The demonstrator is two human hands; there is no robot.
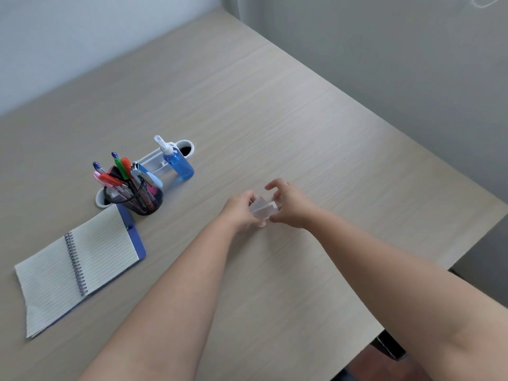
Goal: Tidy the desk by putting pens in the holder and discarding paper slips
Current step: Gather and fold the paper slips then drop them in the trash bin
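Near the middle of the desk, my left hand point(242, 209) and my right hand point(288, 204) meet around a small bundle of white paper slips point(263, 209). The left hand grips the slips from the left. The right hand's thumb and fingers curl against their right end, with the upper fingers spread above. A black mesh pen holder point(143, 200) stands to the left, filled with several pens and markers point(121, 171) in red, green, orange and blue. No loose pen shows on the desk.
An open spiral notebook point(79, 262) with a blue cover lies at the left front. A blue spray bottle point(177, 160) stands by a white cable grommet point(154, 160) behind the holder. The desk's right edge point(467, 243) runs diagonally near my right arm.
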